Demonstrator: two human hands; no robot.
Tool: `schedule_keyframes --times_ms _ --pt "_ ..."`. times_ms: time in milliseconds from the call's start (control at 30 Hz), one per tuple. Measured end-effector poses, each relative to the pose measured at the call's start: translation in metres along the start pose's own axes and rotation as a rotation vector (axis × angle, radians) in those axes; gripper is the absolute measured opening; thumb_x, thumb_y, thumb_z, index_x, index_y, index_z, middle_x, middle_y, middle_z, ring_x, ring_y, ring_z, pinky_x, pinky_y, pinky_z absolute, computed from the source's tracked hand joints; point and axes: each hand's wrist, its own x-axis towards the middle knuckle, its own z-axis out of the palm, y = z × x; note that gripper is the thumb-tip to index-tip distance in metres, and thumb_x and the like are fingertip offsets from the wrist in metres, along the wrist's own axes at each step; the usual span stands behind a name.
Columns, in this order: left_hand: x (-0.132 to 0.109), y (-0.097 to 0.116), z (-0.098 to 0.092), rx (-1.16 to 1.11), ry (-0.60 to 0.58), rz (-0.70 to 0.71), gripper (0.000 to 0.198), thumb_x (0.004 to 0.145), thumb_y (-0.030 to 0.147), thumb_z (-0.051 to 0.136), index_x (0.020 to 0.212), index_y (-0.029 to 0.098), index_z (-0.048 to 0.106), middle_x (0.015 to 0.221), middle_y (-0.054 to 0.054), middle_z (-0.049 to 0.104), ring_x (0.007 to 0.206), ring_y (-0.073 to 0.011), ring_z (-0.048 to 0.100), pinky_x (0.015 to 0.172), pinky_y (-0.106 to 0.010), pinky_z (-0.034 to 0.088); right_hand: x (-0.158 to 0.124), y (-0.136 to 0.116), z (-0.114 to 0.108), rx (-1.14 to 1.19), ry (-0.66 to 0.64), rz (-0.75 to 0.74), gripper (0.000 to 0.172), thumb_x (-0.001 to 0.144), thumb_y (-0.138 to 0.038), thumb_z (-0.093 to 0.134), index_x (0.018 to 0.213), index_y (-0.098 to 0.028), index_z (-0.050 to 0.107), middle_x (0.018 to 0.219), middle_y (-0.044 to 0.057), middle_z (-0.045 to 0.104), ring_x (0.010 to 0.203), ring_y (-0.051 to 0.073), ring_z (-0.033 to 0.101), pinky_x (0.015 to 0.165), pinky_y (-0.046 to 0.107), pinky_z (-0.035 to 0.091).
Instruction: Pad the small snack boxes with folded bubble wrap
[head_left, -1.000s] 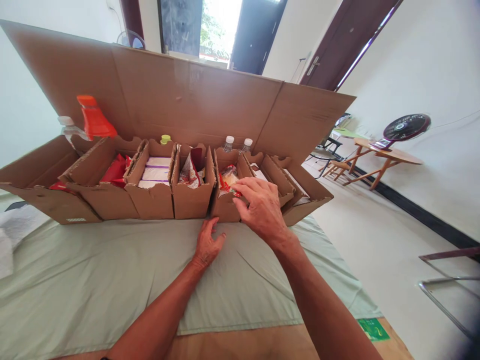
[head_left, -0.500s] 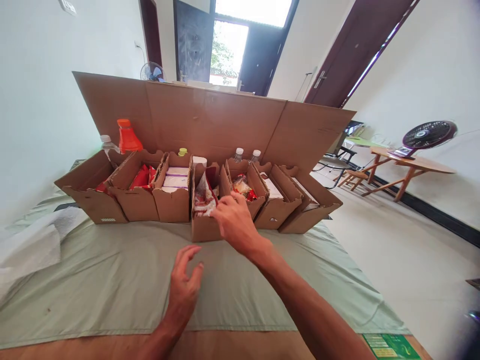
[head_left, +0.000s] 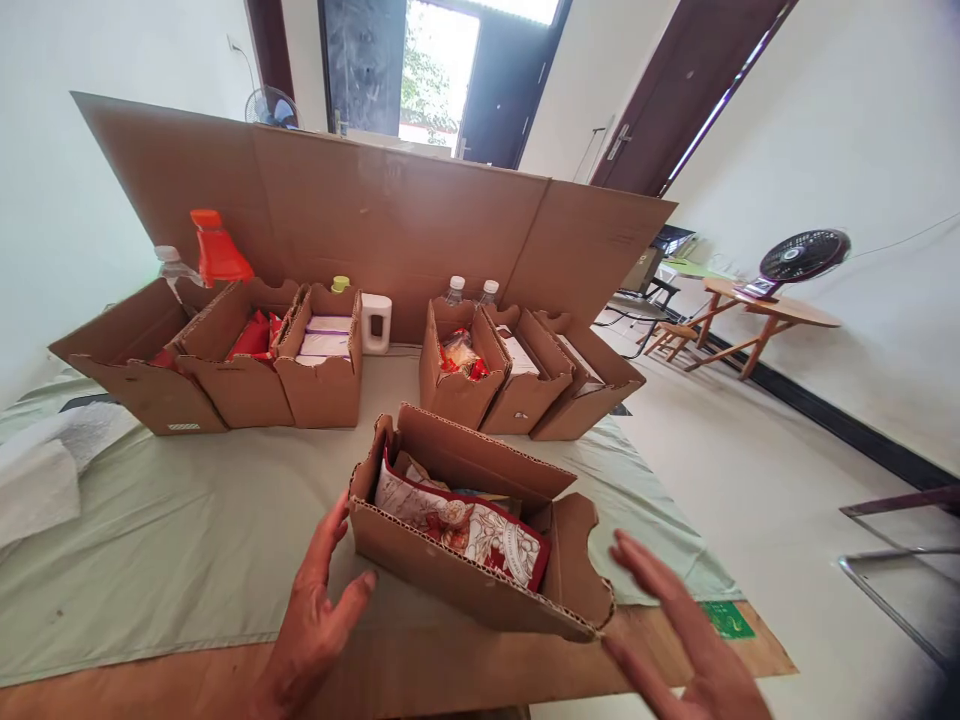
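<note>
A cardboard box [head_left: 480, 585] with red and white snack packets [head_left: 465, 525] inside lies near the front edge of the table, turned crosswise. My left hand [head_left: 319, 610] is open, its fingers beside the box's left end. My right hand [head_left: 690, 640] is open too, fingers spread, just off the box's right end. Neither hand grips the box.
A row of cardboard boxes [head_left: 315, 375] with packets stands further back, with a gap where one box is out. Behind them are an orange bottle [head_left: 217, 248], water bottles [head_left: 469, 290], a white container [head_left: 375, 322] and a tall cardboard sheet [head_left: 375, 210]. A green cloth [head_left: 165, 530] covers the table. A fan [head_left: 802, 255] stands at the right.
The box with the red and white packets has come out of the row and now lies near me, turned sideways. Both hands have drawn back with it and opened.
</note>
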Motion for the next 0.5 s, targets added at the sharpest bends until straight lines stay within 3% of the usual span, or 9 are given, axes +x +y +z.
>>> schedule_keyframes --times_ms 67,167,333,500 --pt "-0.003 -0.003 0.004 -0.011 -0.042 -0.049 0.075 0.080 0.047 0.070 0.148 0.028 0.046 0.153 -0.010 0.050 0.143 -0.0369 0.043 0.117 -0.054 0.037 -0.021 -0.006 0.021 0.096 -0.123 0.055 0.077 0.088 -0.046 0.065 0.155 -0.023 0.036 0.139 0.016 0.063 0.122 0.035 0.064 0.093 0.044 0.058" --pt "-0.005 -0.004 0.009 -0.020 -0.011 -0.058 0.077 0.078 0.047 0.071 0.147 0.027 0.047 0.149 -0.011 0.053 0.140 -0.0373 0.047 0.114 -0.052 0.042 -0.021 -0.026 0.056 0.201 -0.117 0.151 0.065 0.089 -0.044 0.063 0.148 -0.022 0.045 0.123 0.016 0.071 0.112 0.036 0.069 0.085 0.046 0.061" --pt "0.003 0.012 0.012 -0.068 0.089 0.027 0.073 0.083 0.039 0.067 0.150 0.027 0.040 0.152 -0.011 0.050 0.143 -0.0339 0.043 0.118 -0.050 0.038 0.044 -0.041 0.091 0.396 -0.003 0.144 0.035 0.094 -0.035 0.057 0.125 -0.019 0.060 0.103 0.012 0.073 0.093 0.029 0.071 0.073 0.039 0.060" --pt "0.038 0.023 0.009 -0.079 0.122 0.062 0.073 0.086 0.036 0.063 0.152 0.027 0.034 0.157 -0.011 0.042 0.146 -0.0309 0.040 0.120 -0.051 0.033 0.110 -0.042 0.109 0.528 -0.078 0.116 0.035 0.091 -0.034 0.059 0.122 -0.017 0.059 0.104 0.011 0.073 0.076 0.023 0.068 0.059 0.032 0.056"
